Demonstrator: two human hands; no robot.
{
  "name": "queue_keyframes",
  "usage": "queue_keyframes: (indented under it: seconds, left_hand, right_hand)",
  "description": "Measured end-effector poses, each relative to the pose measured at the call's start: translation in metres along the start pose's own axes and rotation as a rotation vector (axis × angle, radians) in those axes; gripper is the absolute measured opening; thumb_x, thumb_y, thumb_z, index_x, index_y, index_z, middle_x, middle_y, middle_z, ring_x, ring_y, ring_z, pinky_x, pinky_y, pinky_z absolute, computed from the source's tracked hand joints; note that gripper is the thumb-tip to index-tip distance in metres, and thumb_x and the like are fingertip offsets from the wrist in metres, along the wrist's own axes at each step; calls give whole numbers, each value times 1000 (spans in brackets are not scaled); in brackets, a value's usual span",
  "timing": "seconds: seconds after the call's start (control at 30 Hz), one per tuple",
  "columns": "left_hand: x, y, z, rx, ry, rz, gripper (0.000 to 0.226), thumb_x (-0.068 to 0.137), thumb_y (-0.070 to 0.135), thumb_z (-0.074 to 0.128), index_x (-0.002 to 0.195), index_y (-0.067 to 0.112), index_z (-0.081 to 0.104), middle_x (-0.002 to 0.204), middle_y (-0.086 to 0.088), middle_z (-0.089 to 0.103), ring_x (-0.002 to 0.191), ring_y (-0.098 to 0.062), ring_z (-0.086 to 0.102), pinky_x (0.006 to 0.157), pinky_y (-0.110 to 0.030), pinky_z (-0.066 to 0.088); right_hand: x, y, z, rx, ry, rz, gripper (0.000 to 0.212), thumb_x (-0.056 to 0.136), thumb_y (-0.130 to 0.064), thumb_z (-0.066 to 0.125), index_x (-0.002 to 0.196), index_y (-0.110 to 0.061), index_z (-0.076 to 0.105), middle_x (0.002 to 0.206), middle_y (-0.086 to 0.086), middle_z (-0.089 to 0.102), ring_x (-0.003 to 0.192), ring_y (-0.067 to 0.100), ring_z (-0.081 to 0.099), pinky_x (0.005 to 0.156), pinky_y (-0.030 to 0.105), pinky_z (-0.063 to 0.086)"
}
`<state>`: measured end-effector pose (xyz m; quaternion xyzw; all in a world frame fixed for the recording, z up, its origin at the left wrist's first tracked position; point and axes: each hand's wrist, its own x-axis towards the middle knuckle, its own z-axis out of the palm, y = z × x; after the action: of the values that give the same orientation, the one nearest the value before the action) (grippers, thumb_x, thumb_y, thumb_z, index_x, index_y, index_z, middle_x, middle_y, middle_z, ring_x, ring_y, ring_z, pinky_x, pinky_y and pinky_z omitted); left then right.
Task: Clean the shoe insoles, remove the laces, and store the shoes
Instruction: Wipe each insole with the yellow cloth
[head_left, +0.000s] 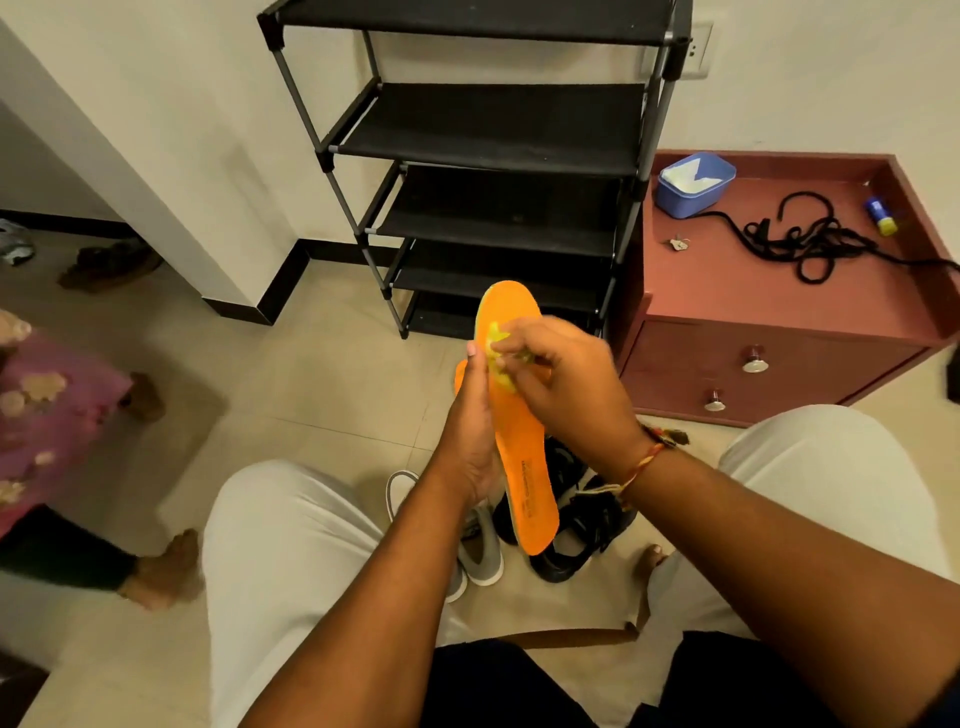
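Orange insole (524, 441) is up in front of me, held lengthwise over the floor, toe end pointing away toward the rack, heel end toward me. My left hand (470, 441) has its grip wrapped along the insole's left edge, fingers pressed onto it from behind. My right hand (563, 387) sits across the insole's upper half, grip pinched on a small yellow-green cloth or scrubber (496, 356), which touches the orange face; blurred, can't tell which it is. A 2nd orange piece peeks out just behind the left hand, prob. another insole, not sure.

Directly below the insole, on the tile floor betw. my knees: grey shoes (480, 551) on the left, black shoes (576, 525) on the right, side by side.

Ahead stands the black shoe rack (498, 124), all visible shelves bare. Right of it, the reddish cabinet worktop (727, 280) carries a tangle of black laces (800, 241), a blue tub (693, 184) at the back corner, a small blue-yellow tube (881, 215) and sm. metal bits near the front left.
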<state>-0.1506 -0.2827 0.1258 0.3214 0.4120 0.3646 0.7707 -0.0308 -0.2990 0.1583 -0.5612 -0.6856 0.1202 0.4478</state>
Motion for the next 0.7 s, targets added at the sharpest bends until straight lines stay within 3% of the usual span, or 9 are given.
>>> queue_keyframes:
  seconds: [0.07,0.13,0.27,0.37,0.5,0.63,0.7]
  left_hand:
    - [0,0,-2,-45,8,30,71,98,68,23,141,20,53,131,-12,66,123,-28,63,104,-52,48]
    - [-1,1,-2,-58,-26,22,71,99,67,22,143,20,50,132,-13,66,122,-28,63,100,-49,51]
    - [-1,-2,-2,17,-52,-57,73,97,71,24,146,22,47,130,-16,66,111,-31,67,89,-45,54]
    - [0,-6,-4,11,-89,-87,77,95,75,25,146,21,46,128,-18,66,109,-31,66,94,-51,49]
    - [0,-7,3,-73,-60,-73,73,98,70,23,142,21,52,129,-17,67,116,-33,64,102,-56,46]
    - [1,-4,1,-264,-2,-61,80,96,74,23,139,14,56,130,-15,66,122,-28,64,99,-45,50]
    - [0,-4,1,-209,-30,-58,81,95,74,20,142,18,53,132,-16,65,123,-31,63,103,-50,48]
  right_hand:
    - [-5,-8,5,-2,-53,-52,13,87,-8,70,100,-12,74,108,2,70,107,12,63,92,24,52]
    - [-2,-4,3,-63,-58,-64,12,87,-9,70,98,-13,74,110,4,70,108,17,63,93,29,52]
    - [15,22,-12,-72,104,68,11,88,-8,67,97,-9,74,111,6,69,106,18,63,91,39,54]
    - [17,28,-20,-58,157,131,12,89,-9,66,99,-9,73,110,3,69,106,15,63,91,38,54]
    - [3,4,-6,-74,41,31,13,87,-9,69,99,-11,73,108,3,71,105,16,64,91,36,55]
    - [-3,-13,6,-42,-82,-66,12,88,-10,70,98,-14,74,106,1,72,106,12,64,94,24,48]
    - [4,-6,3,-126,-63,-83,12,88,-9,69,98,-13,74,106,3,73,106,17,65,96,30,47]
